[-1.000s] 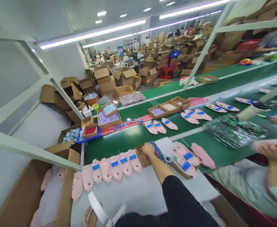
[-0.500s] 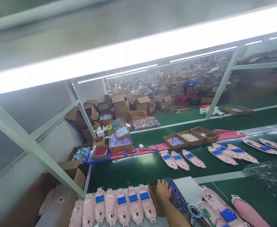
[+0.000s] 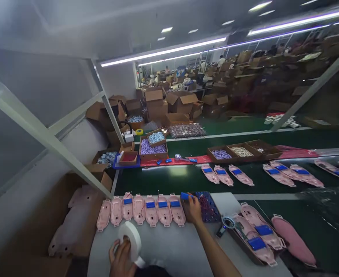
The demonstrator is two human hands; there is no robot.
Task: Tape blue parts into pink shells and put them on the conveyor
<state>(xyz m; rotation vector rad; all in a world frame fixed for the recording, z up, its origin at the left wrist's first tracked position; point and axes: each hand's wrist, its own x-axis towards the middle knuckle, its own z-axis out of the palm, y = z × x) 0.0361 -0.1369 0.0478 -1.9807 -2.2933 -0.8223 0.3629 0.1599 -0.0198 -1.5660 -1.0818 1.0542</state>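
My right hand (image 3: 193, 210) is closed on a small blue battery pack (image 3: 186, 196), lifted just left of a shallow box of blue packs with red wires (image 3: 206, 207). Beside it lies a row of several pink plastic shells (image 3: 146, 209) on the white table (image 3: 169, 246), most with a blue pack fitted. My left hand (image 3: 121, 259) grips a roll of white tape (image 3: 131, 240) near the table's front edge.
A tray of pink shells (image 3: 254, 234) and a small tape reel (image 3: 229, 222) lie to the right. The green conveyor belt (image 3: 192, 179) carries more shells. Cardboard boxes of parts (image 3: 153, 145) stand behind. A white frame strut (image 3: 51, 142) crosses at left over a large carton (image 3: 71, 219).
My right hand has come out of the parts box holding a blue pack and moved left toward the shell row. My left hand, with the tape roll, is back in view.
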